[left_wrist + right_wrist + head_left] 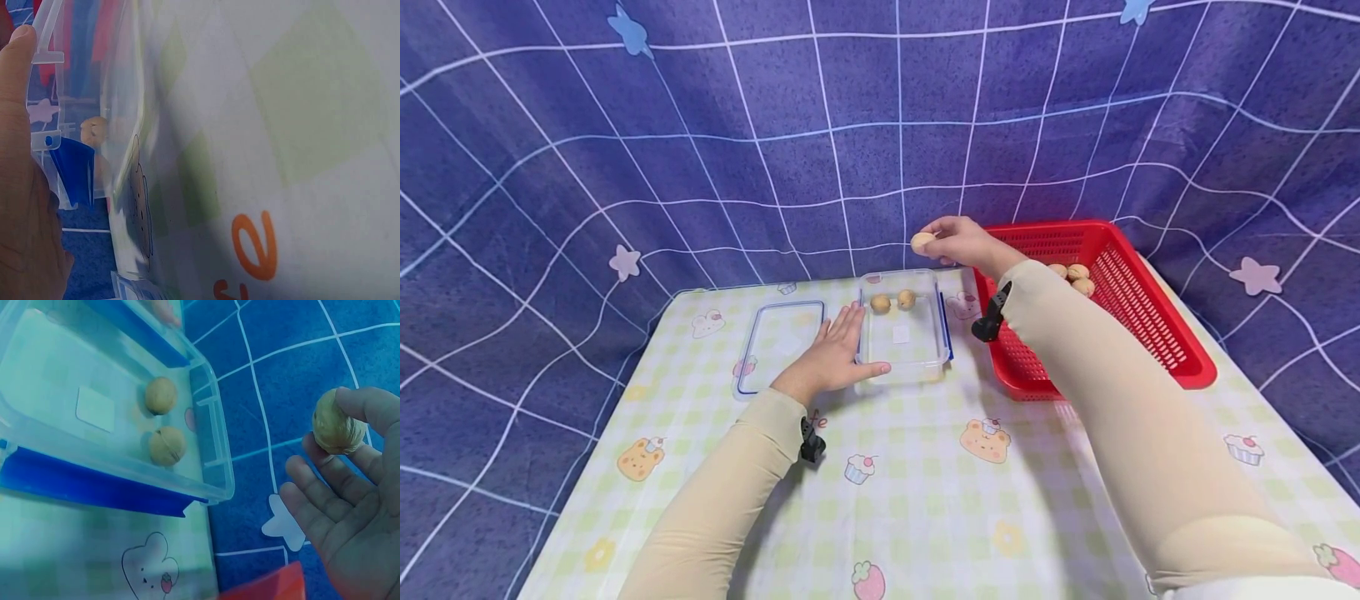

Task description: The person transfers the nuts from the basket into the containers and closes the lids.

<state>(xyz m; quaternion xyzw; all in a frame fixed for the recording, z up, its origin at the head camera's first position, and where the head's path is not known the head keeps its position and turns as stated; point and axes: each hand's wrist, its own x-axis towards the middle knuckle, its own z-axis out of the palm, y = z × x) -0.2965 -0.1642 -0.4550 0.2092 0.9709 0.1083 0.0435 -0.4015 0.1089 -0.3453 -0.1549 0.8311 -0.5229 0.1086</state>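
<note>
Though outside the box, a walnut in thumb-to-fingertip pinch by the right hand.

Blue grid-lined backdrop, printed stars; green-white checked tablecloth, cartoon bears, cupcakes.

"What's the box near the far edge of the desk made of?"
"Clear plastic, smooth and glossy; the basket by the right edge is shiny plastic."
"And the walnuts?"
"Matt, with rough, seamed shells."
</note>
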